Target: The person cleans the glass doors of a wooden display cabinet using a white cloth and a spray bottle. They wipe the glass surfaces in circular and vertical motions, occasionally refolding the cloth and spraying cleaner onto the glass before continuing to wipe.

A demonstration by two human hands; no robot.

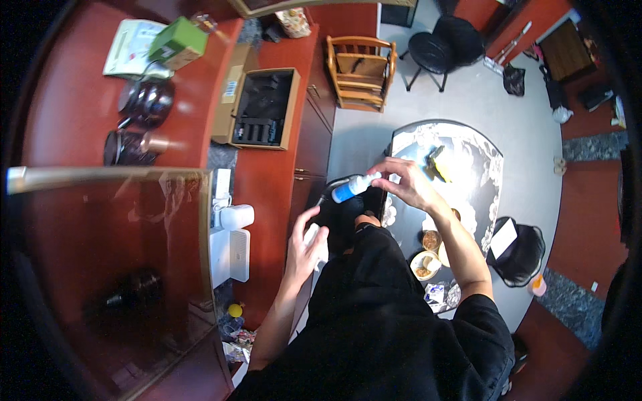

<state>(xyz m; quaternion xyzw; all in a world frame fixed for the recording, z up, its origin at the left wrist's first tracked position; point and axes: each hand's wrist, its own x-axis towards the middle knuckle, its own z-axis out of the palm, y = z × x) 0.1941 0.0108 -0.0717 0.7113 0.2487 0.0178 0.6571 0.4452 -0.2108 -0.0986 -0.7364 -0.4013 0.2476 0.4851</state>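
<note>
A small white bottle with a blue label (348, 190) is held at its narrow white top by the fingertips of my right hand (401, 181), beside the edge of the patterned table. The bottle lies tilted, its base towards the left. Lower and to the left, my left hand (304, 250) holds a crumpled white tissue or cloth (316, 243) between thumb and fingers. Below the bottle is a dark seat (341, 215) with a curved rim, partly hidden by my hands and legs.
The table (401, 220) bears bowls of food (424, 265) and a yellow-green item (441, 164). An open cardboard box (293, 110) stands on the red counter (266, 200) at left, near a white router (239, 254). A wooden chair (360, 72) and black chairs (519, 255) stand around.
</note>
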